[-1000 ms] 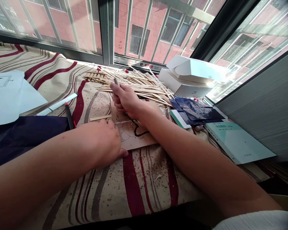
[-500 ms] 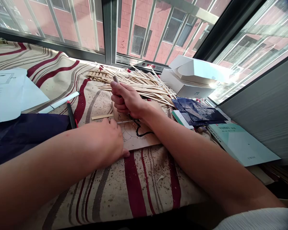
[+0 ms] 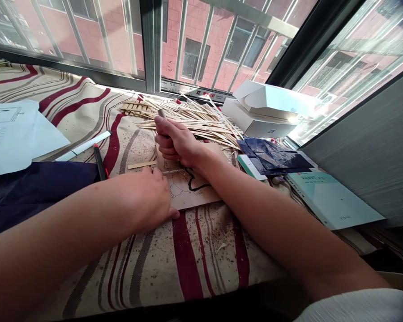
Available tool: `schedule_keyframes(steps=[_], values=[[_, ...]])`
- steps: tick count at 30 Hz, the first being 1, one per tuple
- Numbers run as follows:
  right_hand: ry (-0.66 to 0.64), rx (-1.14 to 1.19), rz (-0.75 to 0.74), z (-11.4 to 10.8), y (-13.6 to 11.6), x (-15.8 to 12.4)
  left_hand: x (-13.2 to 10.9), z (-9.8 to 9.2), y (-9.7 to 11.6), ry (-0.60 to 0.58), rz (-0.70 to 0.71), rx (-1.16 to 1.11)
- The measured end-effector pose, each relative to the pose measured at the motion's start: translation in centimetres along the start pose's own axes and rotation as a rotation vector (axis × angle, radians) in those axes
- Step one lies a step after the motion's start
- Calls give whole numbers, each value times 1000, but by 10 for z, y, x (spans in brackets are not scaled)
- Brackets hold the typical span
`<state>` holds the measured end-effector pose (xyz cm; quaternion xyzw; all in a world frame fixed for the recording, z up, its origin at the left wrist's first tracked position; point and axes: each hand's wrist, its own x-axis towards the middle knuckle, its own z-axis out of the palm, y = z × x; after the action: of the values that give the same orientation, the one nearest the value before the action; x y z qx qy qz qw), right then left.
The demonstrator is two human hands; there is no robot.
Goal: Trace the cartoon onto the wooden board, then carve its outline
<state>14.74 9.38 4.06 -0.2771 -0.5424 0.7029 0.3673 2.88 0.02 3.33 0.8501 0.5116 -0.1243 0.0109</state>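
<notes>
A flat wooden board (image 3: 198, 199) lies on the striped cloth, with thin line drawings and a thick black curved line on it. My left hand (image 3: 149, 197) grips its left side, fingers bent over the top and thumb at the near edge. My right hand (image 3: 179, 141) is closed in a fist above the board. Out of the top of that fist sticks the end of a slim tool's handle (image 3: 161, 113); the tool's working end is mostly hidden. A narrow wooden strip (image 3: 142, 165) lies just beyond my left fingers.
Behind the board lies a heap of thin wooden sticks (image 3: 195, 118). A white box (image 3: 268, 125), dark blue sheet (image 3: 275, 156) and pale green book (image 3: 336, 201) are on the right. Papers (image 3: 10, 134), a dark cloth-like sheet (image 3: 40, 192) and a black-and-red pen (image 3: 100, 161) are left. Crumbs dot the cloth (image 3: 188, 268).
The view has shifted slightly. Both hands keep nearly the same place and grip on the board and the tool.
</notes>
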Motion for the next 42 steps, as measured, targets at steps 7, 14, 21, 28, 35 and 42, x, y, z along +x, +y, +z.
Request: schedule_keyframes(steps=[7, 14, 21, 28, 35, 42], values=[[-201, 91, 67, -10, 0, 4, -9, -18, 3, -102, 36, 147], [-327, 79, 137, -8, -7, 3, -15, -14, -1, -67, 65, 139], [-394, 81, 227, -7, -10, 7, -15, -16, 0, -85, 33, 155], [-307, 143, 269, -10, -8, 11, -20, -15, 3, -115, 53, 168], [-372, 332, 242, -24, -7, 13, -18, -19, 6, -147, 34, 166], [-352, 337, 297, -23, -7, 16, -21, -29, 11, -202, 18, 165]])
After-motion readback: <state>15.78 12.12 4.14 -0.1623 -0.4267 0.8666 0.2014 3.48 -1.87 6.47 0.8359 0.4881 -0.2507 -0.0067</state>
